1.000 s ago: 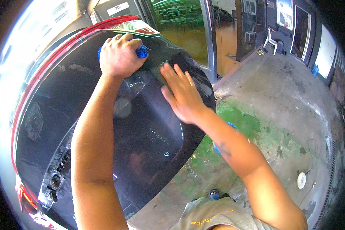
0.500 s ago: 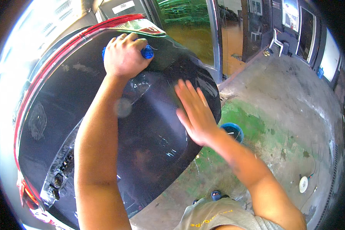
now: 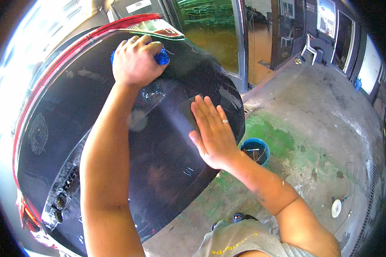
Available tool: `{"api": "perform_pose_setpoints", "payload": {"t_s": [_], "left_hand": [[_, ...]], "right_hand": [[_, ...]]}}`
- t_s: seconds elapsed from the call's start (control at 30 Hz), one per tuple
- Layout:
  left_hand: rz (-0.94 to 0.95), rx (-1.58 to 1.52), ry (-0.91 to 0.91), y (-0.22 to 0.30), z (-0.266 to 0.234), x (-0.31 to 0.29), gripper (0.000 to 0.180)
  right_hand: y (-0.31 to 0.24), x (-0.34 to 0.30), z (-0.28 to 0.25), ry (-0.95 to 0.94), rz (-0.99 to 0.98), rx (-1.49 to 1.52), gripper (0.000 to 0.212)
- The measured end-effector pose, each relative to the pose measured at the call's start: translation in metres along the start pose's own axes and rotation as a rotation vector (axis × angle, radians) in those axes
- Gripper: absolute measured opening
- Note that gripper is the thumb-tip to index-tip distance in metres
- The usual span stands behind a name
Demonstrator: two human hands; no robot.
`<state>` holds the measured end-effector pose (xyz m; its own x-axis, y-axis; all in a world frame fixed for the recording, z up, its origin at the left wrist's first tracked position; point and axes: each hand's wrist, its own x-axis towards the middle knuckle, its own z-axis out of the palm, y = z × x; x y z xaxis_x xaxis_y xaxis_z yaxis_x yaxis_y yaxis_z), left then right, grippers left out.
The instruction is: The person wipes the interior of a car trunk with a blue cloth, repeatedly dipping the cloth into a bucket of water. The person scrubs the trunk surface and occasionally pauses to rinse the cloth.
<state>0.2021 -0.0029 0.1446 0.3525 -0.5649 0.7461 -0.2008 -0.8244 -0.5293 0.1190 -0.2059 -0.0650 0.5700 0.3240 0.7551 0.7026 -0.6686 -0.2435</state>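
Note:
A dark car tailgate (image 3: pixel 158 141) fills the left and middle of the view, with masking film and scuffed patches on it. Near its top, my left hand (image 3: pixel 139 62) is closed around a blue, fuzzy-looking cloth (image 3: pixel 162 56) pressed against the panel. My right hand (image 3: pixel 212 135) lies flat on the panel's right part, fingers stretched out and close together, a ring on one. A thin dark sheet (image 3: pixel 187 109) seems to show past its fingertips; its kind is hard to make out. The palm hides the surface beneath.
A blue bucket (image 3: pixel 262 142) with sticks or tools in it stands on the stained floor right of the car. A round white disc (image 3: pixel 336 208) lies at the lower right. Glass doors (image 3: pixel 210 47) and a white chair (image 3: pixel 308 48) are behind.
My right hand, blurred before, has slid slightly toward me over the panel and shows sharply now. My left hand keeps its grip on the blue cloth. The whole view has shifted a little.

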Motion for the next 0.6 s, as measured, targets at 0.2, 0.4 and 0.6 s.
{"api": "perform_pose_setpoints", "payload": {"t_s": [0.2, 0.4, 0.6], "left_hand": [[-0.004, -0.046, 0.002, 0.012, 0.0, 0.018, 0.026], [-0.022, -0.031, -0.063, 0.0, -0.004, -0.001, 0.026], [0.009, -0.062, -0.002, 0.009, 0.0, 0.015, 0.028]], "right_hand": [[0.065, 0.098, -0.012, 0.091, 0.419, -0.083, 0.07], [-0.011, 0.053, 0.005, 0.063, 0.152, -0.075, 0.071], [0.059, 0.108, -0.014, 0.07, 0.411, -0.036, 0.068]]}}
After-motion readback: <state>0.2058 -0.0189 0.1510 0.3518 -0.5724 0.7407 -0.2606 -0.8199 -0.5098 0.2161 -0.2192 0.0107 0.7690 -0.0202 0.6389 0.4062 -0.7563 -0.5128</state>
